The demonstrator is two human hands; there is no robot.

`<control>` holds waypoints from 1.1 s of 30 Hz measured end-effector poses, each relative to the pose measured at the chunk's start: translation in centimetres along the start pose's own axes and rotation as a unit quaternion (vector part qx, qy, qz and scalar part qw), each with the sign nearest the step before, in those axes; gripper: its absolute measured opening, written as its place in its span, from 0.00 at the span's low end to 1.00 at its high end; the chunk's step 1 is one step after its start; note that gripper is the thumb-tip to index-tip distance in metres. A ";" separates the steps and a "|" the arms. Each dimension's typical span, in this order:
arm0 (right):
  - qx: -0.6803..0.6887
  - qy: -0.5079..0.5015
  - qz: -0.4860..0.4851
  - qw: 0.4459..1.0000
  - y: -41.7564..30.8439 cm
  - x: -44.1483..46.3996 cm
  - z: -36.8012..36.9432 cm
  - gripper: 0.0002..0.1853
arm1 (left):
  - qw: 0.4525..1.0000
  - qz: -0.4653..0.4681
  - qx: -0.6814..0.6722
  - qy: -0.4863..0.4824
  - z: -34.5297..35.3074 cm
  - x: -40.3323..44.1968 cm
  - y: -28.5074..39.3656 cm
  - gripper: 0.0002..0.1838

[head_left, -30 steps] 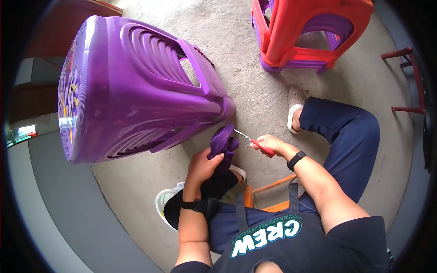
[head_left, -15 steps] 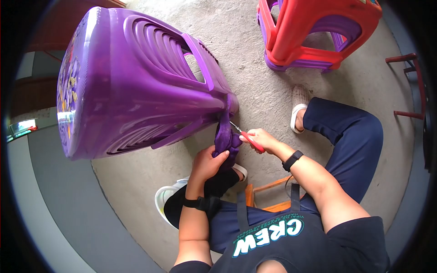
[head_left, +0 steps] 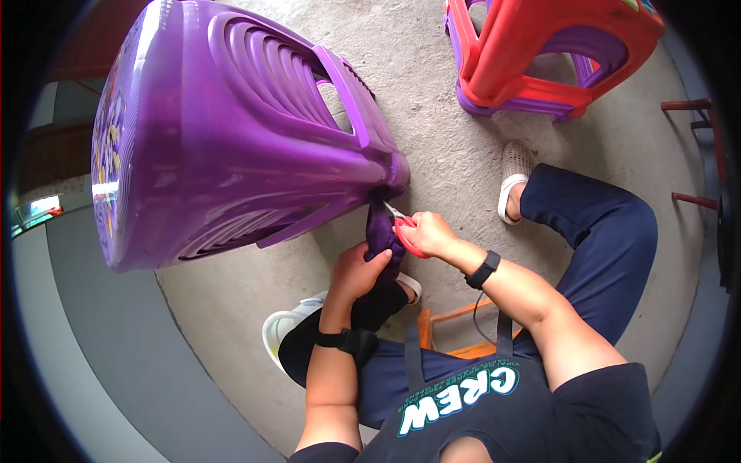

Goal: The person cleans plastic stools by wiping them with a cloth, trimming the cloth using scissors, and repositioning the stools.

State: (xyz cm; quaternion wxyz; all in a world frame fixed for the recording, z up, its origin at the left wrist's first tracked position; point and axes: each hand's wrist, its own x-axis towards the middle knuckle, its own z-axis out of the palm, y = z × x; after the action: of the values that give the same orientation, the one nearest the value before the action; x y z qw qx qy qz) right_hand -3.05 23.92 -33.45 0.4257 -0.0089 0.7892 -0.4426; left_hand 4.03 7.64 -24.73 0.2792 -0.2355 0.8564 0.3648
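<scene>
My left hand [head_left: 358, 272] is closed on a bunch of dark purple cloth [head_left: 380, 235] beside the foot of a big purple plastic stool [head_left: 231, 147]. In my right hand [head_left: 429, 234] I grip scissors with red handles [head_left: 409, 238]. Their metal blades point up and left, at the upper part of the cloth near the stool's foot. Whether the blades have cut into the cloth I cannot make out. The lower folds of the cloth are partly behind my left hand.
Red and purple stools [head_left: 513, 65] stand stacked on the concrete floor at the upper right. A white bucket [head_left: 279, 328] is by my left leg. An orange wooden stool [head_left: 455, 312] shows beneath me. A dark red metal frame [head_left: 695, 201] is at the far right.
The scissors have moved up and left, and their handles look wider apart. The cloth is more bunched together. My left hand stays on it, and the view has shifted slightly.
</scene>
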 end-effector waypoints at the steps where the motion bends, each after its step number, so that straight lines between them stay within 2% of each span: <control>1: -0.007 0.011 -0.031 0.999 0.2 -0.3 0.0 0.22 | 1.000 0.007 0.009 -0.001 -0.1 -0.2 0.2 0.21; 6: -0.051 0.069 -0.169 0.982 -2.3 -3.9 -1.1 0.21 | 0.999 0.039 -0.029 0.002 -0.8 -1.9 1.0 0.21; 8: -0.046 0.046 -0.183 0.981 -3.4 -5.1 -1.8 0.19 | 0.998 0.050 -0.035 0.004 -1.0 -2.3 1.4 0.20; 11: -0.011 0.075 -0.277 0.958 -3.8 -5.2 -1.5 0.18 | 0.998 0.061 -0.025 0.014 -1.1 -2.5 1.0 0.20; 14: -0.016 0.081 -0.301 0.950 -2.6 -3.6 -1.0 0.18 | 0.998 0.059 -0.025 0.015 -0.8 -2.2 0.0 0.20; 20: -0.061 0.057 -0.161 0.983 4.0 1.6 0.4 0.21 | 0.999 0.035 0.008 0.004 -0.3 -1.3 -0.3 0.21; 23: -0.069 0.047 -0.089 0.993 4.0 2.0 1.0 0.25 | 0.999 0.006 0.029 -0.017 -0.3 -0.4 -0.2 0.21; 26: -0.005 -0.023 -0.013 1.000 3.4 2.0 1.4 0.27 | 0.999 0.013 0.043 -0.020 0.2 0.0 -0.5 0.22; 28: 0.126 -0.097 0.067 0.985 2.3 1.5 0.6 0.27 | 0.998 0.029 0.048 -0.013 0.5 -0.1 -0.7 0.23; 30: 0.246 -0.151 0.133 0.948 1.7 1.2 0.2 0.26 | 0.998 0.019 0.059 -0.017 0.6 0.0 -0.5 0.23; 31: 0.321 -0.131 0.139 0.928 1.1 0.3 0.3 0.25 | 0.998 0.014 0.064 -0.018 0.6 0.0 -0.5 0.23; 33: 0.345 -0.118 0.170 0.916 0.8 -0.1 0.4 0.24 | 0.997 0.011 0.077 -0.015 0.7 0.1 -0.4 0.24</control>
State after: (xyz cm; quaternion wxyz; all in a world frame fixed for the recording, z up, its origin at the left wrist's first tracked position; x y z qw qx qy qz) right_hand -2.41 24.11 -34.05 0.5608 0.2205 0.5214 -0.6042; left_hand 4.43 7.89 -25.43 0.3051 -0.1983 0.8802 0.3048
